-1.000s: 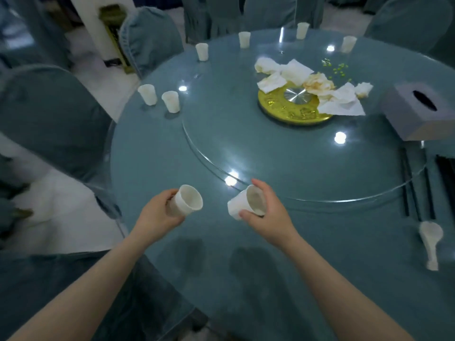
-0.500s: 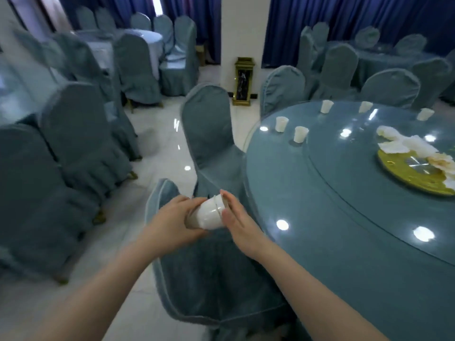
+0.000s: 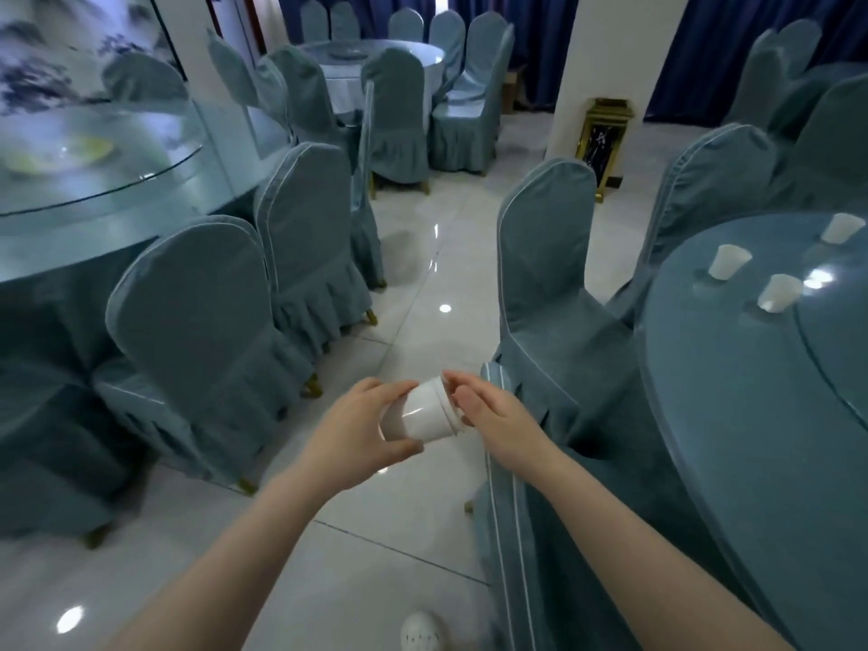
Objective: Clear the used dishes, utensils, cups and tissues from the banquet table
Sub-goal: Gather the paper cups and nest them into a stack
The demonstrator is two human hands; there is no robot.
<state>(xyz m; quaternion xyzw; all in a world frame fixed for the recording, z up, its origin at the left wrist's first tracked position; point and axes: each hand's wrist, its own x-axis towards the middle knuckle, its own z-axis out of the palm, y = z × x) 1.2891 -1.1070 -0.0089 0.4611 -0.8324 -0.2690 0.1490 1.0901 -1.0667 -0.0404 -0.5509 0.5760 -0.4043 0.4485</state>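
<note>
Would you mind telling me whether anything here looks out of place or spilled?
Nothing is spilled or damaged. The nested white cups lie on their side in the left hand, the right hand open at their rim. Three more cups stand upright on the banquet table.

A banquet hall: several round tables (image 3: 732, 415) under blue cloths, each ringed by chairs (image 3: 197, 321) in matching skirted blue covers. A glass turntable (image 3: 94, 180) tops the left table (a yellowish dish sits on it, blurred). Dark blue curtains (image 3: 732, 49) line the far wall, the floor (image 3: 422, 284) is glossy pale tile, and a gold-framed stand (image 3: 603, 143) sits by a white pillar (image 3: 606, 63).
</note>
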